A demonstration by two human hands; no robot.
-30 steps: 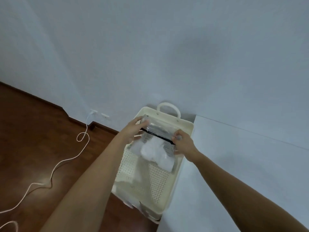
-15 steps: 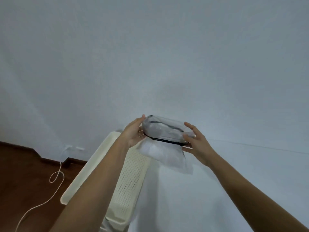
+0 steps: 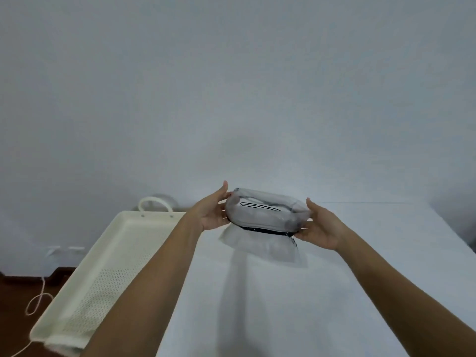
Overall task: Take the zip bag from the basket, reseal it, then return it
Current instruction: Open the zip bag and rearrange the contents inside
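A clear zip bag (image 3: 265,217) with a black zip strip and something white inside hangs in the air above the white table (image 3: 334,292). My left hand (image 3: 212,211) grips its left end and my right hand (image 3: 320,228) grips its right end. The bag's mouth gapes wide between the two hands, its lower part drooping toward the table. The cream perforated basket (image 3: 128,240), with a loop handle at its far end, stands to the left beside the table, partly hidden by my left forearm.
A white cord (image 3: 38,302) loops over the dark wooden floor at the lower left. A plain white wall rises behind the table and basket. Some white material lies at the basket's near end (image 3: 64,346).
Both hands lifted the bag out of the basket and carried it right, over the table. The bag's mouth now gapes wider. The view swung right with them.
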